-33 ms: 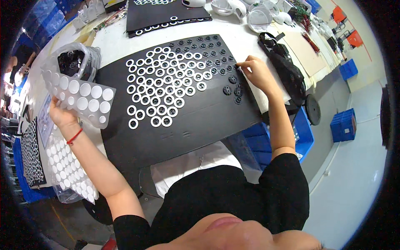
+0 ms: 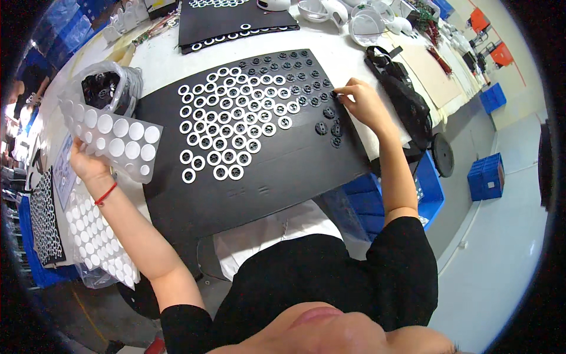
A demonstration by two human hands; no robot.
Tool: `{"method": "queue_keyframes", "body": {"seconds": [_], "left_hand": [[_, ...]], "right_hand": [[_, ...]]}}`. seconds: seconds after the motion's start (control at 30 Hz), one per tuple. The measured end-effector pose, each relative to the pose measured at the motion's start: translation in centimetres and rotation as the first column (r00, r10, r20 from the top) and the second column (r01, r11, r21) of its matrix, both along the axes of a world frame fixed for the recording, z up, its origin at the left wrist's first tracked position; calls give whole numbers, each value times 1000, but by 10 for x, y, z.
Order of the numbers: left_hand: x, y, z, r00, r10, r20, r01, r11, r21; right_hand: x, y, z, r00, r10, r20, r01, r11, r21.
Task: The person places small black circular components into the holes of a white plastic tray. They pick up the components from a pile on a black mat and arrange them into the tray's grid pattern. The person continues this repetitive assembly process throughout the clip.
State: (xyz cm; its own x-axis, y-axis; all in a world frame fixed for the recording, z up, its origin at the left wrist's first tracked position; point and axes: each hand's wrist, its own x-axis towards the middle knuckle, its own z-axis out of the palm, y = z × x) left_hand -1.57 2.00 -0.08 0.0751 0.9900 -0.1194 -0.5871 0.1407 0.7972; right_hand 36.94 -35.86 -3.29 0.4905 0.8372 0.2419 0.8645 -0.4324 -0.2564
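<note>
My left hand (image 2: 89, 163) grips the lower edge of a translucent sheet of round white stickers (image 2: 125, 137), held up left of a black board (image 2: 295, 177). Many white rings with black centres (image 2: 219, 143) cover the board's left and middle. Small black ribbed discs without white rings (image 2: 302, 76) lie in rows toward its far right, with several more (image 2: 321, 128) below them. At the board's right edge, my right hand (image 2: 359, 100) has thumb and forefinger pinched together beside the discs. A dark speck shows at the fingertips, too small to name.
A clear plastic bag of black parts (image 2: 103, 85) stands beyond my left hand. More sticker sheets (image 2: 94, 236) lie below it. Stacked black boards (image 2: 236, 29) sit at the far side. A black mesh bag (image 2: 404, 97) lies right of the board, above a blue bin (image 2: 433, 192).
</note>
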Motion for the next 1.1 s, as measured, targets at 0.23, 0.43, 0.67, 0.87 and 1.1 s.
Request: {"method": "queue_keyframes", "body": {"seconds": [0.23,0.43,0.67,0.87,1.1], "left_hand": [[-7,15,-11,998,-66,21,65,997,31],[-7,10,-9,999,-35,-16,36,998,46],[-14,23,-17,993,-115,42,112,992,55],[-7,12,-9,1000,9,5,-9,1000,9],[-4,3,-3,1000,21,21,-21,1000,-11]], "right_hand": [[13,5,-10,999,30,-44,-28,998,61],[-8,-5,9,987,22,-160,2,989,151],[-23,-7,6,949,236,-211,-233,972,39],[-26,5,6,910,180,-373,-184,983,26],[-36,16,3,887,200,-416,-177,980,95]]}}
